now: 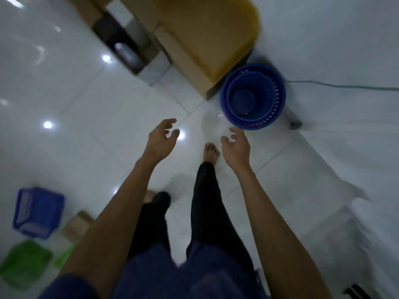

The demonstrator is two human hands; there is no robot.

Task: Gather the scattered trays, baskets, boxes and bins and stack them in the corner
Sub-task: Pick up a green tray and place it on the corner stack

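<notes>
Blue round basket (273, 98) stands upright on the white tiled floor (75, 126), just ahead of the right hand (236, 147) and slightly to its outer side, not touched. A second blue basket looks nested inside it; blur makes that hard to confirm. Left hand (160, 140) and right hand are both held out in front at about the same level, well apart from each other. Both are empty, with the fingers loosely curled and spread and the palms turned roughly inward. A bare foot (211, 151) is on the floor between the hands, closer to the right one.

Further ahead of the hands, beyond the basket, a yellow tub (211, 33) sits on a cardboard box (187, 67). An open carton (121, 39) with a dark inside is ahead of the left hand, beside that box.

Behind and well to the outer side of the left hand, near the left elbow, a blue crate (36, 212) lies tilted on the floor. A green tray (24, 263) lies just behind the crate, and a small cardboard box (76, 225) sits beside it, partly hidden by the left forearm.

A grey cable (345, 86) runs along the floor out past the right hand, beyond the basket. Pale cloth (345, 169) lies on the outer side of the right arm. The whole frame is motion-blurred.
</notes>
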